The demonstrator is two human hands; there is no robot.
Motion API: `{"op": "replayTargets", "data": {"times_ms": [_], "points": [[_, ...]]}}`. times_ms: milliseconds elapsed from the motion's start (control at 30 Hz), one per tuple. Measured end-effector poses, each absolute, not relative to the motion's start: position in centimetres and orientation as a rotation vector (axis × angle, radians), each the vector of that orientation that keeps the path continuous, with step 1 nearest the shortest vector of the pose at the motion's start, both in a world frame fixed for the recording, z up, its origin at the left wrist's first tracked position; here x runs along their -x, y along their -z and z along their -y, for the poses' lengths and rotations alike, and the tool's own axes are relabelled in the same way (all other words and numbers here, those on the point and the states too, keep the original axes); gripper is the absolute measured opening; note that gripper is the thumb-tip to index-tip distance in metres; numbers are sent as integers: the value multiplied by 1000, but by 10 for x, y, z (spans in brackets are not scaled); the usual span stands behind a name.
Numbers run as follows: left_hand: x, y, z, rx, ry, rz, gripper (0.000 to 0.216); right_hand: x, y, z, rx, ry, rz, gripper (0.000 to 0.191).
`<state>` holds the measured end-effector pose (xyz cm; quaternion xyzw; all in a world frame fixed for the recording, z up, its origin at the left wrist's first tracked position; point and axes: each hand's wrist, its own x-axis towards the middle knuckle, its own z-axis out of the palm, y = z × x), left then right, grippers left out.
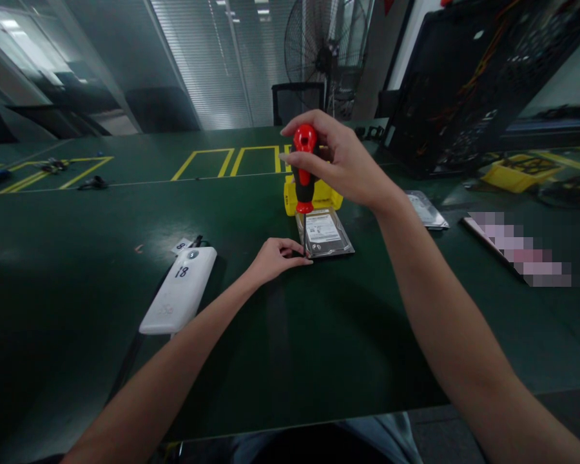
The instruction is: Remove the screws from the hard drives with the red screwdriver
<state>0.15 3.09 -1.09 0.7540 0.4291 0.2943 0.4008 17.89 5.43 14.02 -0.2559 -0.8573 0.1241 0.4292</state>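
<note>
Two digits of the left hand point(274, 259) were narrowed about the screwdriver point(305, 189) tip, actual hold untellable, at the near-left corner of the hard drive point(323, 229) on the worktop point(343, 348). Screwdriver was gripped upright by the right hand point(339, 154); if leaned, fingers could be jabbed.

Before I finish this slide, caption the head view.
The right hand holds a red-and-black screwdriver upright at the corner of a hard drive, left hand beside the tip.
</note>
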Motion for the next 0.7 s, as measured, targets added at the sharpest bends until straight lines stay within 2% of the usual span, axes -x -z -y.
{"op": "replayTargets", "data": {"times_ms": [700], "points": [[-4,8,-29,-1875,-765,-1097,29,-178,-140,-53,600,-301,2165,40]]}}
